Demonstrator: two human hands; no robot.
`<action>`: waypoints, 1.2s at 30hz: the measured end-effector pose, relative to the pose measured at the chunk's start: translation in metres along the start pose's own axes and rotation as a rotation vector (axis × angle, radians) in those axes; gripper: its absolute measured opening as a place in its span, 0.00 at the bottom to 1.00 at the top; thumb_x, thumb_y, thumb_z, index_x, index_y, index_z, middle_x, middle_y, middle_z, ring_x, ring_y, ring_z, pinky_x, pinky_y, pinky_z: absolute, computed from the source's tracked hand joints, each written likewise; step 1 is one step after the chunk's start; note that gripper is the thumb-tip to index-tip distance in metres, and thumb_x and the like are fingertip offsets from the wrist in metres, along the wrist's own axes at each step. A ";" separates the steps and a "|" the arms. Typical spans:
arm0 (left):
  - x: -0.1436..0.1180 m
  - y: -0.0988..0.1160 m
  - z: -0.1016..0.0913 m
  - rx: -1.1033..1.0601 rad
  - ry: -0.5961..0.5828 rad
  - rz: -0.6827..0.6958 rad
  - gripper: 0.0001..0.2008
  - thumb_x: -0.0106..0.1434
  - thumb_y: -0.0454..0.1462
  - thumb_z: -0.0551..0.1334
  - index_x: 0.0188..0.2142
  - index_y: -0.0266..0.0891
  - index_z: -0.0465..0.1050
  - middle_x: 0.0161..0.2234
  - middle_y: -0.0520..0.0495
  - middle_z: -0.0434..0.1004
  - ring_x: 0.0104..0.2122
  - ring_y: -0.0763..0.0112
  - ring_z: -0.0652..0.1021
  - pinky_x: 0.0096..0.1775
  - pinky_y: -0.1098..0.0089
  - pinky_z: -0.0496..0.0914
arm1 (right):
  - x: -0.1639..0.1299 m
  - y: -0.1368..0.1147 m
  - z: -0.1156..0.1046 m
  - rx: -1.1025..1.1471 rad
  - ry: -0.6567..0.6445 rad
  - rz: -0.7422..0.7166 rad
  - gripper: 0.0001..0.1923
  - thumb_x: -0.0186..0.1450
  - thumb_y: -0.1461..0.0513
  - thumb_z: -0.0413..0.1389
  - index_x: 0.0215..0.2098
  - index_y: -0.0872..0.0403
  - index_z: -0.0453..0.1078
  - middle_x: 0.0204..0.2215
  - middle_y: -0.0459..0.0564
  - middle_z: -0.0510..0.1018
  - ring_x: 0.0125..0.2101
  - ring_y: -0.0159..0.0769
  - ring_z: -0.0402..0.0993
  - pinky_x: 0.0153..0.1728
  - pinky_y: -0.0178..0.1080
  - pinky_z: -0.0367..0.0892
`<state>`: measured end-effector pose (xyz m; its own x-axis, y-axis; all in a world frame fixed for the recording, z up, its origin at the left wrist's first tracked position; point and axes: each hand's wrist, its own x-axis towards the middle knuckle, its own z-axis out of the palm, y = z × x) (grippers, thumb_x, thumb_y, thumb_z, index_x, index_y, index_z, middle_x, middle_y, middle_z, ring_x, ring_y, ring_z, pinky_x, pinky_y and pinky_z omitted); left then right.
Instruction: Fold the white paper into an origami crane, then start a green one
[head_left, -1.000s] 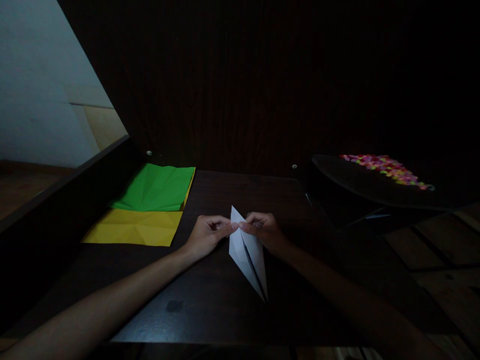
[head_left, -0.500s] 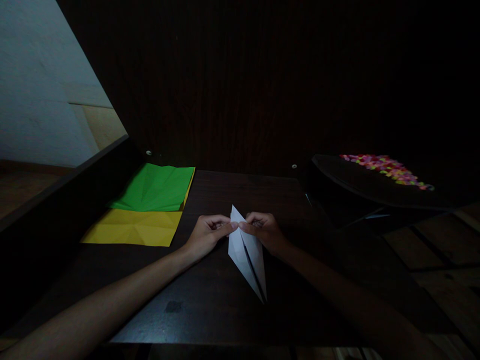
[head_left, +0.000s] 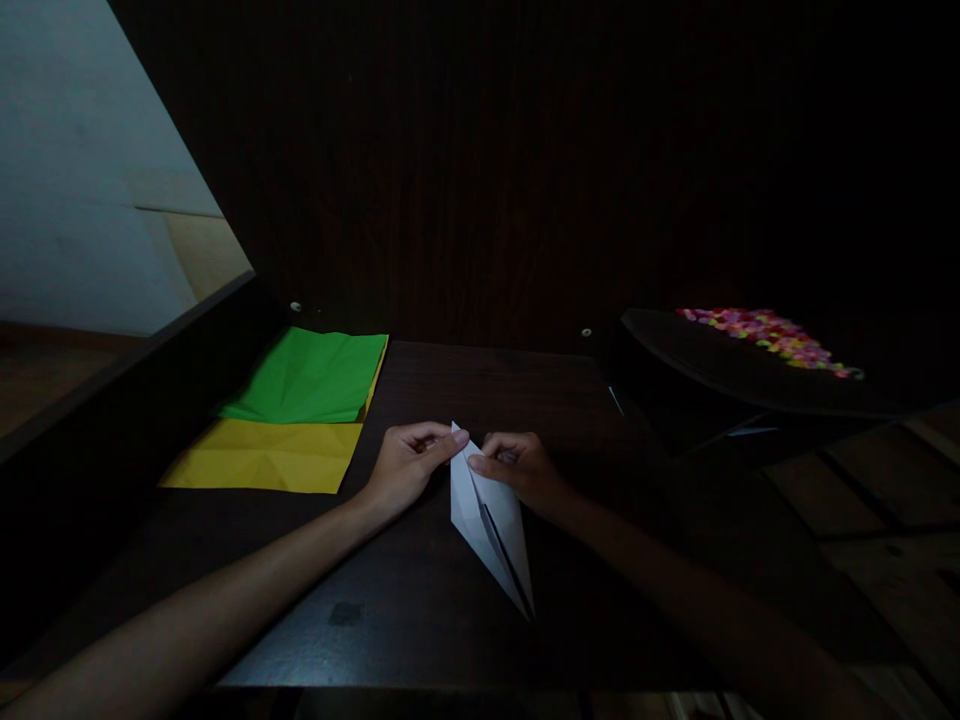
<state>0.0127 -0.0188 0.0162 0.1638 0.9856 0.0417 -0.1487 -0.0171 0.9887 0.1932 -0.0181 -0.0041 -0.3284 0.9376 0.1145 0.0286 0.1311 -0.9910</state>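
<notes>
A folded white paper (head_left: 495, 525), long and kite-shaped with a dark slit down its middle, is held above the dark wooden table (head_left: 360, 590). Its narrow lower point faces me. My left hand (head_left: 412, 462) pinches the paper near its upper tip, thumb on top. Just below and to the right, my right hand (head_left: 525, 467) grips the paper's right edge, with the thumb on its face and the fingers curled behind. The fingertips behind the paper are hidden.
Left on the table lies a creased green sheet (head_left: 307, 375) over a creased yellow sheet (head_left: 262, 457). A dark raised board (head_left: 112, 370) runs along the left side. At right stands a dark object (head_left: 705, 370) with a bright multicoloured cluster (head_left: 772, 338) on it.
My left thumb has shifted up and left toward the paper's tip, and the thumbs have moved apart. The paper has come slightly down and left at its top.
</notes>
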 end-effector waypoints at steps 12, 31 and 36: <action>0.000 -0.001 -0.001 0.100 0.026 0.070 0.06 0.53 0.39 0.70 0.29 0.39 0.83 0.27 0.49 0.82 0.26 0.72 0.76 0.30 0.74 0.68 | -0.001 -0.003 0.001 -0.057 -0.010 -0.024 0.13 0.57 0.55 0.63 0.21 0.55 0.71 0.20 0.43 0.71 0.21 0.28 0.63 0.23 0.33 0.57; 0.000 -0.001 -0.003 0.166 0.058 0.054 0.08 0.52 0.42 0.71 0.29 0.39 0.82 0.24 0.49 0.80 0.23 0.74 0.73 0.26 0.74 0.65 | -0.001 -0.004 0.001 -0.084 0.006 -0.028 0.14 0.56 0.54 0.63 0.21 0.55 0.71 0.19 0.44 0.72 0.20 0.28 0.63 0.22 0.32 0.58; 0.000 -0.001 -0.003 0.163 0.053 0.057 0.10 0.52 0.42 0.71 0.29 0.38 0.82 0.23 0.49 0.79 0.22 0.73 0.73 0.26 0.73 0.65 | -0.001 -0.006 0.001 -0.109 0.014 -0.028 0.15 0.56 0.54 0.63 0.21 0.55 0.71 0.18 0.43 0.71 0.19 0.26 0.61 0.21 0.31 0.57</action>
<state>0.0095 -0.0181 0.0142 0.1072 0.9897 0.0950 0.0042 -0.0960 0.9954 0.1920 -0.0203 0.0016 -0.3176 0.9372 0.1439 0.1219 0.1908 -0.9740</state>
